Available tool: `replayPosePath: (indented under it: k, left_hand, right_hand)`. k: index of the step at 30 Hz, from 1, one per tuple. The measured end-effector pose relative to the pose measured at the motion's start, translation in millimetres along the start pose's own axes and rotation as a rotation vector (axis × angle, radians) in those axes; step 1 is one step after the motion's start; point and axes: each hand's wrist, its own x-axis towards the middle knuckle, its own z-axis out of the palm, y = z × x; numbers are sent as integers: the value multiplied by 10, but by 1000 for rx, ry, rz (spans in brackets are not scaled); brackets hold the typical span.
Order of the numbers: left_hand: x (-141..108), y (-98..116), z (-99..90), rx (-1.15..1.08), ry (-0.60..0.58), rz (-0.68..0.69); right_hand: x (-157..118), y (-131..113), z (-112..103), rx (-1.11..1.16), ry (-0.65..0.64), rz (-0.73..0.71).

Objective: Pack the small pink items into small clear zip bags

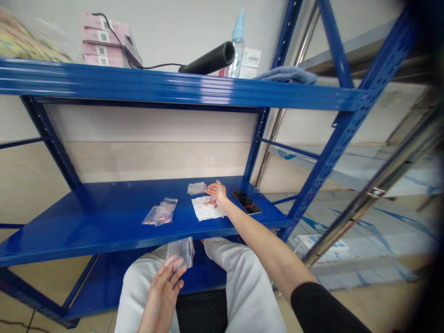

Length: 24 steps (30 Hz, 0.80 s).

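My left hand (169,280) is low in front of the shelf, above my lap, with its fingers closed on a clear zip bag (179,251). No contents can be made out in that bag. On the blue shelf, my right hand (217,192) reaches over a white sheet of paper (204,212), fingers stretched to the left. Small pinkish pieces (210,202) lie on the paper just below that hand. Beside its fingertips is a small stack of clear bags (196,188). To the left are clear bags with small colourful pieces (163,215) inside.
A dark phone (247,202) lies right of the paper. The shelf's front edge (104,249) runs between my two hands. Overhead, the upper shelf (138,85) carries pink boxes (104,41), a black tube (210,59), a spray bottle (237,46) and a blue cloth (287,75).
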Motion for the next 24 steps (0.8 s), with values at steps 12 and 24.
replayPosePath:
  k: [12, 24]
  left_hand:
    - [-167, 209, 163, 111, -165, 171]
    - [-66, 98, 76, 163, -194, 90]
  right_hand:
    - [-2102, 143, -151, -379, -838, 127]
    - [-383, -433, 375, -593, -149, -48]
